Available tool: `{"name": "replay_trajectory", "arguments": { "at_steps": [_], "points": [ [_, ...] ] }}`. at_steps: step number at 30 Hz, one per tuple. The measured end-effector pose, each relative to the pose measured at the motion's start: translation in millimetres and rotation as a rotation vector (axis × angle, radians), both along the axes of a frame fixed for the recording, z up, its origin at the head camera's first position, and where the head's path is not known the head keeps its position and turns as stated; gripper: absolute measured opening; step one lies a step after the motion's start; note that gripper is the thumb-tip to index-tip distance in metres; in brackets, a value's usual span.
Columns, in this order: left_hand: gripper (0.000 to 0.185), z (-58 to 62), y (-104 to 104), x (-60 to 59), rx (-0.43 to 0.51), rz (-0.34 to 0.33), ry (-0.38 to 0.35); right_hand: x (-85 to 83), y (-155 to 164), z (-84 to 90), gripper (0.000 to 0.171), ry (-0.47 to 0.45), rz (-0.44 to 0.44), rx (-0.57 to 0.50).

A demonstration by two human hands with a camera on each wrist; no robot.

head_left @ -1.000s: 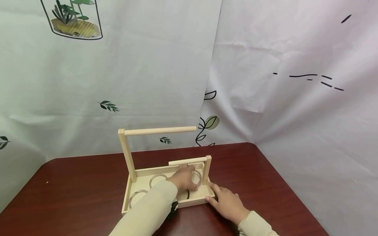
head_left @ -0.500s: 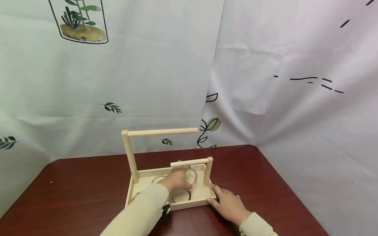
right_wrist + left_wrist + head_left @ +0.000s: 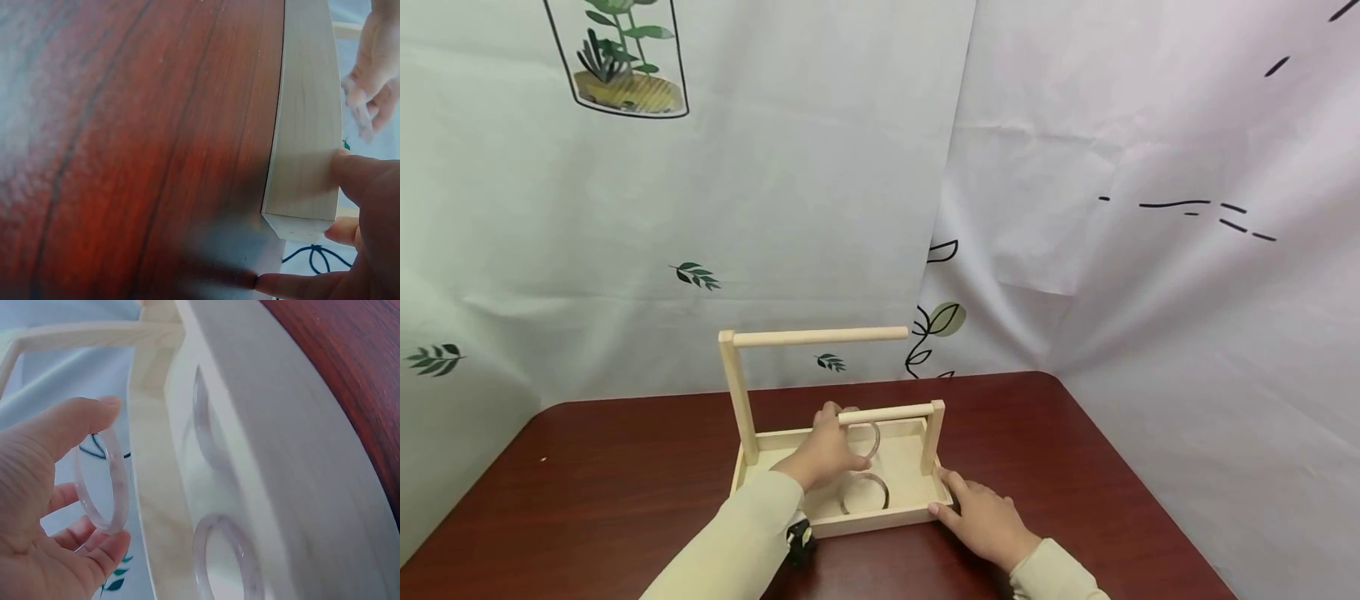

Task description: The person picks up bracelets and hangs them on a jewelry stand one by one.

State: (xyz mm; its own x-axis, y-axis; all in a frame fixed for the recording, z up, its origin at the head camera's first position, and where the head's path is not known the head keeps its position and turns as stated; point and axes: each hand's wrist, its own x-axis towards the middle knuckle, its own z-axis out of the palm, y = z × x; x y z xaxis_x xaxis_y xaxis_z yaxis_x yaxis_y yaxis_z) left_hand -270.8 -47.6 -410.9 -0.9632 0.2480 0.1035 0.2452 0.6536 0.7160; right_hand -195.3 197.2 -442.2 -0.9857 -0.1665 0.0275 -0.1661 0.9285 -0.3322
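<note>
Here we see the left hand (image 3: 824,454) raised inside the wooden tray (image 3: 917,515), pinching a clear ring (image 3: 867,439) between thumb and fingertips. The left wrist view shows the same ring (image 3: 103,481) held upright by its rim, with the thumb on its upper edge and the fingers (image 3: 109,547) curled under it. It is clear of the tray floor and sits just beside the free end of the short dowel (image 3: 891,412), which juts from the low post (image 3: 934,435) at the tray's right end. A second clear ring (image 3: 864,493) lies flat on the tray floor, near the front wall and just below the held one. The right hand (image 3: 983,521) rests on the red-brown table (image 3: 1060,467) at the tray's front right corner, its fingers fairly straight and pressed against the tray's wall (image 3: 306,162), gripping nothing. At the tray's left end stands the tall post (image 3: 737,400), and its long dowel (image 3: 820,336) reaches out above the tray. We can read no writing or brand anywhere on these things.
</note>
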Motion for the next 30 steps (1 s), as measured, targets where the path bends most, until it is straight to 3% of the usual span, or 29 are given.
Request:
{"name": "replay_trajectory", "arguments": {
  "at_steps": [6,16,30],
  "points": [
    [0.079,2.1,-14,1.1,-0.021,0.036,0.032,-0.3,1,2.9,0.06,-0.029,0.003,-0.022],
    [0.072,6.3,-36,13.2,0.053,0.09,0.08,-1.3,3,-0.7,0.059,-0.008,0.07,-0.079],
    [0.078,9.7,-62,27.4,0.14,0.142,0.095,-1.4,3,-1.3,0.059,-0.02,0.047,-0.113]
  ]
}}
